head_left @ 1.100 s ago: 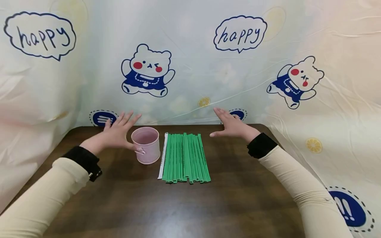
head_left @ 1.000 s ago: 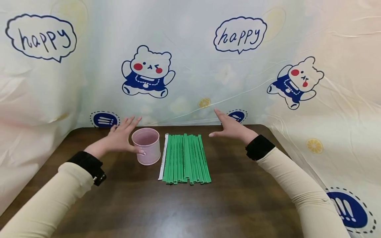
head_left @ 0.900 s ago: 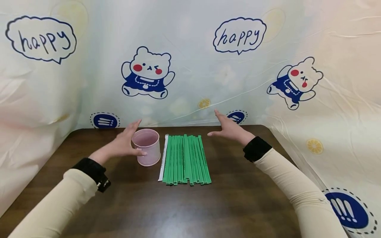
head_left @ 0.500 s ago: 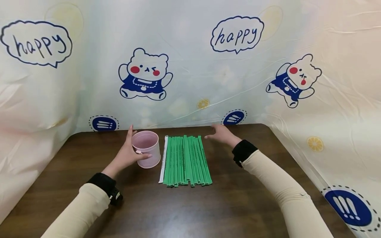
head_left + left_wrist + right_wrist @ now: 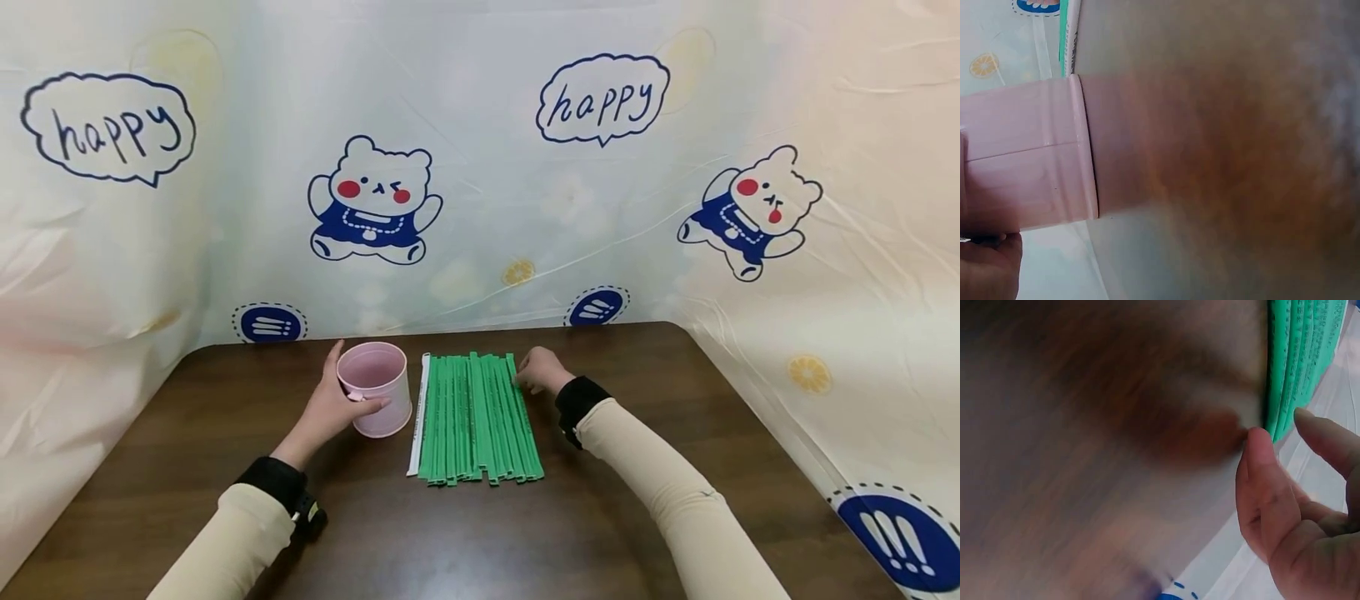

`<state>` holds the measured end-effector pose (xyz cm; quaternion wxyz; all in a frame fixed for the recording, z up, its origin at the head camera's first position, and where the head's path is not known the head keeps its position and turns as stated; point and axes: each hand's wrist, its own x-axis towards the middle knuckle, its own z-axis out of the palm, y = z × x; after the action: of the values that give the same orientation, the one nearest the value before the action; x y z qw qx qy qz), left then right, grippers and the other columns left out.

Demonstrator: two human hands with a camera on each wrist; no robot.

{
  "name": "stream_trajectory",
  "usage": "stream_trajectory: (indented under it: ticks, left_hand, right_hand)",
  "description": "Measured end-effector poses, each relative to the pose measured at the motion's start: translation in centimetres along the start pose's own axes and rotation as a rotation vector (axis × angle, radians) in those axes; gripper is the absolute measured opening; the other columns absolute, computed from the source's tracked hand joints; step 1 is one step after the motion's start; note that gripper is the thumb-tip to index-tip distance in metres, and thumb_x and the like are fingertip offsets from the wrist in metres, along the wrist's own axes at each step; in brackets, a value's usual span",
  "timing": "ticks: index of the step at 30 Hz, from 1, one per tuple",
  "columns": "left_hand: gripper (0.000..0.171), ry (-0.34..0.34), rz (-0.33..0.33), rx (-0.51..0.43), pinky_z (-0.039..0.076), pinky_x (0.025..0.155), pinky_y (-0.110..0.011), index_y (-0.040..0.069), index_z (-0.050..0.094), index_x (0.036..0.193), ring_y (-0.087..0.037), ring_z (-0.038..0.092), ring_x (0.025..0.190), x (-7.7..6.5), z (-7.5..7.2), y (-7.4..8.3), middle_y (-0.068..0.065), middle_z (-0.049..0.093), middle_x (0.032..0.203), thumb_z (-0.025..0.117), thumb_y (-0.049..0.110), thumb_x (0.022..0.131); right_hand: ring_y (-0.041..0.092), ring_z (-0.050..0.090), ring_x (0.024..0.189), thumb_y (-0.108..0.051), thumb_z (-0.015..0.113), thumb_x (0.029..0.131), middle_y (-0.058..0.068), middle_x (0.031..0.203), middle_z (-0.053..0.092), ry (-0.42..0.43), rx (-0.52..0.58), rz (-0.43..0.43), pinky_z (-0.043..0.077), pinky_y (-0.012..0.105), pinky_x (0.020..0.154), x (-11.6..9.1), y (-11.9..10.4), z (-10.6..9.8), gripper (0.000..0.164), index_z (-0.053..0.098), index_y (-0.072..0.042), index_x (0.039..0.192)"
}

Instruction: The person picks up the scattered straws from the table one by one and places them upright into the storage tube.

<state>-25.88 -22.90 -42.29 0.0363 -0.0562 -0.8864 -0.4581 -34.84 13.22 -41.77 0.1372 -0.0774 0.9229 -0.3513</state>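
Note:
My left hand (image 5: 327, 410) grips the pink bucket (image 5: 384, 392) from its left side, thumb across the front and fingers behind the rim. The bucket stands upright on the table, and its pink wall (image 5: 1029, 144) fills the left of the left wrist view. Beside it lies a flat row of green straws (image 5: 480, 421) in printed wrappers, with one white straw (image 5: 417, 425) along the left edge. My right hand (image 5: 543, 371) is at the far right corner of the row. In the right wrist view, thumb and bent forefinger stand apart around the ends of the outermost straws (image 5: 1282, 419).
The brown table (image 5: 465, 542) has rounded far corners. A printed curtain (image 5: 487, 167) with bears and "happy" bubbles rises behind it and along both sides.
My left hand has closed in on the bucket and now holds it. The right hand has come down and leftward to the straws' edge, its fingers bending. Bucket and straws stay in place.

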Motion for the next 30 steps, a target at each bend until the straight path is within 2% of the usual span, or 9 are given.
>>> stream_trajectory:
  ticks: [2, 5, 11, 20, 23, 26, 28, 30]
  left_hand:
    - [0.112, -0.004, 0.015, -0.002, 0.037, 0.116, -0.068, 0.002, 0.007, 0.161, -0.048, 0.043, 0.139, -0.1, 0.1, 0.0, -0.03, 0.038, 0.153, 0.084, 0.027, 0.083]
    - [0.103, -0.003, 0.03, -0.008, 0.04, 0.114, -0.066, -0.001, 0.017, 0.157, -0.046, 0.045, 0.136, -0.2, 0.0, 0.2, -0.029, 0.041, 0.15, 0.084, 0.026, 0.084]
    - [0.102, -0.001, 0.01, 0.009, 0.04, 0.115, -0.066, -0.003, 0.018, 0.156, -0.047, 0.045, 0.136, -0.3, -0.5, 0.4, -0.03, 0.041, 0.15, 0.084, 0.027, 0.084]
    - [0.103, -0.04, -0.004, -0.006, 0.039, 0.116, -0.066, -0.004, 0.014, 0.155, -0.046, 0.043, 0.137, 0.0, -0.2, 0.5, -0.031, 0.038, 0.151, 0.083, 0.027, 0.085]
    - [0.103, -0.051, -0.005, -0.013, 0.039, 0.116, -0.066, -0.004, 0.014, 0.155, -0.047, 0.043, 0.136, 0.1, -0.2, 0.6, -0.031, 0.037, 0.151, 0.083, 0.027, 0.085]
    - [0.103, -0.057, -0.005, -0.008, 0.04, 0.115, -0.066, -0.005, 0.014, 0.154, -0.047, 0.043, 0.135, 0.1, -0.2, 0.7, -0.032, 0.037, 0.15, 0.083, 0.028, 0.085]
    - [0.103, -0.058, -0.011, -0.011, 0.039, 0.116, -0.066, -0.005, 0.015, 0.154, -0.046, 0.043, 0.135, 0.1, -0.3, 0.8, -0.032, 0.036, 0.15, 0.084, 0.028, 0.085]
    - [0.104, -0.061, -0.012, -0.006, 0.04, 0.115, -0.066, -0.005, 0.014, 0.154, -0.046, 0.043, 0.135, 0.1, -0.3, 0.8, -0.032, 0.036, 0.15, 0.084, 0.029, 0.085]
  right_hand:
    - [0.015, 0.057, 0.058, -0.004, 0.072, 0.091, 0.003, 0.056, 0.054, 0.019, -0.004, 0.022, 0.06, 0.03, 0.064, 0.1, -0.1, 0.4, 0.036, 0.054, -0.007, 0.06]
    - [0.014, 0.055, 0.052, -0.003, 0.072, 0.089, 0.001, 0.052, 0.049, 0.056, -0.039, 0.05, 0.06, 0.031, 0.061, 0.2, -0.5, 0.7, 0.037, 0.054, -0.008, 0.058]
    - [0.015, 0.053, 0.052, -0.005, 0.072, 0.09, 0.003, 0.056, 0.049, 0.063, -0.088, 0.128, 0.06, 0.031, 0.059, 0.8, -1.6, 1.0, 0.022, 0.061, -0.003, 0.071]
    - [0.016, 0.051, 0.052, -0.002, 0.07, 0.092, 0.002, 0.054, 0.046, 0.057, -0.064, 0.14, 0.052, 0.027, 0.054, 1.1, -1.0, 1.4, 0.034, 0.053, -0.01, 0.064]
    - [0.016, 0.052, 0.052, -0.002, 0.07, 0.092, 0.004, 0.06, 0.05, 0.058, -0.061, 0.144, 0.053, 0.027, 0.054, 1.2, -0.9, 1.2, 0.024, 0.058, -0.006, 0.071]
    - [0.016, 0.055, 0.055, -0.004, 0.072, 0.092, 0.007, 0.068, 0.054, 0.058, -0.051, 0.148, 0.057, 0.029, 0.057, 1.1, -1.0, 0.9, 0.009, 0.066, 0.003, 0.089]
    - [0.016, 0.057, 0.059, -0.005, 0.072, 0.091, 0.008, 0.075, 0.055, 0.055, -0.032, 0.151, 0.06, 0.03, 0.06, 0.9, -1.0, 0.7, 0.016, 0.067, 0.006, 0.102]
    - [0.017, 0.058, 0.06, -0.004, 0.071, 0.092, 0.009, 0.078, 0.057, 0.055, -0.014, 0.153, 0.061, 0.031, 0.063, 0.7, -1.1, 0.5, 0.018, 0.066, 0.007, 0.105]
